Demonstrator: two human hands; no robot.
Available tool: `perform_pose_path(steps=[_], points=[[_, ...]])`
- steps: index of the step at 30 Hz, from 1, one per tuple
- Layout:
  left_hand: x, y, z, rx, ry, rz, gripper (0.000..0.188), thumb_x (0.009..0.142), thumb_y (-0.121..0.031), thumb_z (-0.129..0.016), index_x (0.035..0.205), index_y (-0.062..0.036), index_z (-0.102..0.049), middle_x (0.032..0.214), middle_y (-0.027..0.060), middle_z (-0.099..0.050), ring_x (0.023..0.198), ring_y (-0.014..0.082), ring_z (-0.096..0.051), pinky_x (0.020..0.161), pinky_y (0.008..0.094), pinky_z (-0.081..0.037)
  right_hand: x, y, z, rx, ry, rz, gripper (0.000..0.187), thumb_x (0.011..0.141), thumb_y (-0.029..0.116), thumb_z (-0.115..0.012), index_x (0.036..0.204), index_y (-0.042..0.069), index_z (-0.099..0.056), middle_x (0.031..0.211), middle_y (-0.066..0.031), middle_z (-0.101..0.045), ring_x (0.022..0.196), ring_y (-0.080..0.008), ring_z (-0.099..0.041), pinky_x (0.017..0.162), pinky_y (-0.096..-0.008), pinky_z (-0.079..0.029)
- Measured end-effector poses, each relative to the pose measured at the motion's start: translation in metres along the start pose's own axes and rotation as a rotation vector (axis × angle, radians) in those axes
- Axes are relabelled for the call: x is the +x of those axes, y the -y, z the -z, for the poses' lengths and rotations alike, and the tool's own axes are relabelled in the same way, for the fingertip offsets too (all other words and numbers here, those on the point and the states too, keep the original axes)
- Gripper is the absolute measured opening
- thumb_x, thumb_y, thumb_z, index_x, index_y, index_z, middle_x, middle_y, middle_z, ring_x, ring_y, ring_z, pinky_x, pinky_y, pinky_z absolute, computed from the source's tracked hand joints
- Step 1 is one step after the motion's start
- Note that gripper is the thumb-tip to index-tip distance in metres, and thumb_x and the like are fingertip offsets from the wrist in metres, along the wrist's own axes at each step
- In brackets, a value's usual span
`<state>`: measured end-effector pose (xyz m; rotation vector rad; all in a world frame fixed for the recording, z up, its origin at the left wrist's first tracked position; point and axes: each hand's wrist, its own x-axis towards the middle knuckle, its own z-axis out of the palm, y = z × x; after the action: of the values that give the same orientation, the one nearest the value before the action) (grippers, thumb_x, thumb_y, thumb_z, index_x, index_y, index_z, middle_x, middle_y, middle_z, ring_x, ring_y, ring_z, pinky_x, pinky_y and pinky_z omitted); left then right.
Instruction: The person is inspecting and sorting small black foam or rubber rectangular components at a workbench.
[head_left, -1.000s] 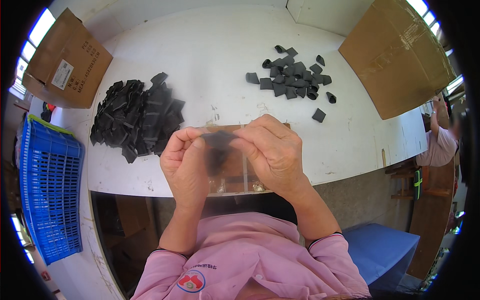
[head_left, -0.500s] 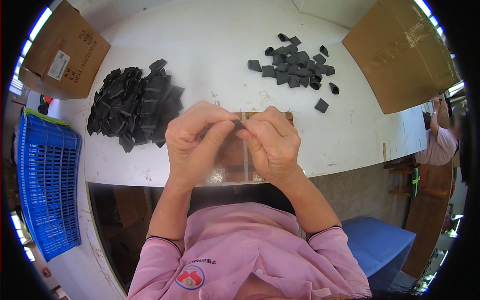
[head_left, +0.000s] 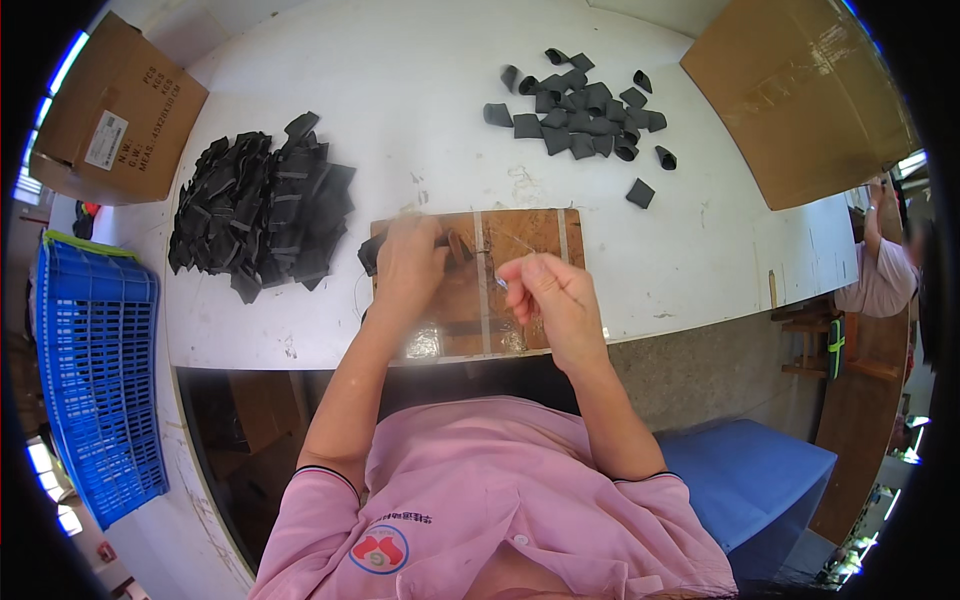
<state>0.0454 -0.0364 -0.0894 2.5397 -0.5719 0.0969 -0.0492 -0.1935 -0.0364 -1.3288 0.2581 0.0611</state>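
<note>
My left hand lies over the left part of a brown, taped board, its fingers blurred and partly hidden. Dark pieces show beside that hand, and a small brown object sits by its fingertips. Above the board's right half, my right hand is closed in a pinch. A tiny shiny bit shows at those fingertips, too small to name. Further back on the right is a loose group of small black fabric tubes. One blurred tube is at the group's left edge.
A large heap of flat black fabric pieces covers the left of the white table. Cardboard boxes stand at back left and back right. A blue basket is at far left; another person sits at far right.
My hands have parted from around a small black piece; neither visibly holds it now. My left hand came down to the board, the right shifted slightly right. A further black tube appears by the back group.
</note>
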Motion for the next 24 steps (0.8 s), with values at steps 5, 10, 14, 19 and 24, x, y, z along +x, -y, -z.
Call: perform_pose_path(steps=[5, 10, 14, 19, 24], points=[[-0.005, -0.003, 0.018, -0.188, -0.355, -0.149, 0.015, 0.065, 0.001, -0.063, 0.073, -0.0001, -0.051, 0.079, 0.0097, -0.057, 0.074, 0.0283, -0.053, 0.063, 0.0343, -0.043, -0.016, -0.013, -0.003, -0.026, 0.045, -0.091, 0.024, 0.088, 0.019, -0.047, 0.085, -0.002, -0.058, 0.065, -0.0001, -0.053, 0.057, -0.0053, -0.046, 0.051, -0.0182, -0.037], [-0.047, -0.032, 0.062, -0.866, -0.241, 0.384, 0.009, 0.072, 0.003, -0.060, 0.072, -0.0031, -0.053, 0.062, -0.0004, -0.054, 0.054, 0.0066, -0.048, 0.049, 0.0202, -0.037, -0.024, -0.017, -0.025, -0.201, 0.030, 0.124, 0.023, 0.084, 0.017, -0.054, 0.091, -0.006, -0.055, 0.071, -0.0050, -0.057, 0.062, -0.0096, -0.053, 0.052, -0.0209, -0.042], [-0.070, -0.052, 0.070, -1.215, -0.020, 0.458, 0.012, 0.073, 0.005, -0.060, 0.076, -0.0042, -0.053, 0.065, -0.0038, -0.053, 0.057, 0.0008, -0.046, 0.051, 0.0152, -0.036, -0.020, -0.015, -0.036, 0.134, 0.047, 0.018, 0.023, 0.082, 0.016, -0.058, 0.095, -0.003, -0.054, 0.076, -0.0039, -0.056, 0.064, -0.0067, -0.052, 0.055, -0.0179, -0.042], [-0.071, -0.064, 0.069, -1.424, -0.028, 0.484, 0.015, 0.072, 0.006, -0.060, 0.081, -0.0040, -0.053, 0.069, -0.0037, -0.052, 0.062, 0.0011, -0.047, 0.052, 0.0167, -0.037, -0.018, 0.002, -0.036, 0.357, 0.087, -0.153, 0.015, 0.084, 0.012, -0.052, 0.095, 0.002, -0.056, 0.080, -0.0004, -0.057, 0.068, -0.0058, -0.052, 0.057, -0.0205, -0.046], [-0.070, -0.065, 0.069, -1.483, -0.012, 0.416, 0.018, 0.074, -0.005, -0.062, 0.088, -0.0015, -0.052, 0.068, 0.0032, -0.055, 0.047, 0.0043, -0.044, 0.040, 0.0157, -0.032, -0.017, -0.005, -0.030, 0.362, 0.082, -0.048, 0.017, 0.086, 0.019, -0.052, 0.087, 0.002, -0.054, 0.072, -0.0010, -0.055, 0.062, -0.0040, -0.051, 0.056, -0.0184, -0.044]])
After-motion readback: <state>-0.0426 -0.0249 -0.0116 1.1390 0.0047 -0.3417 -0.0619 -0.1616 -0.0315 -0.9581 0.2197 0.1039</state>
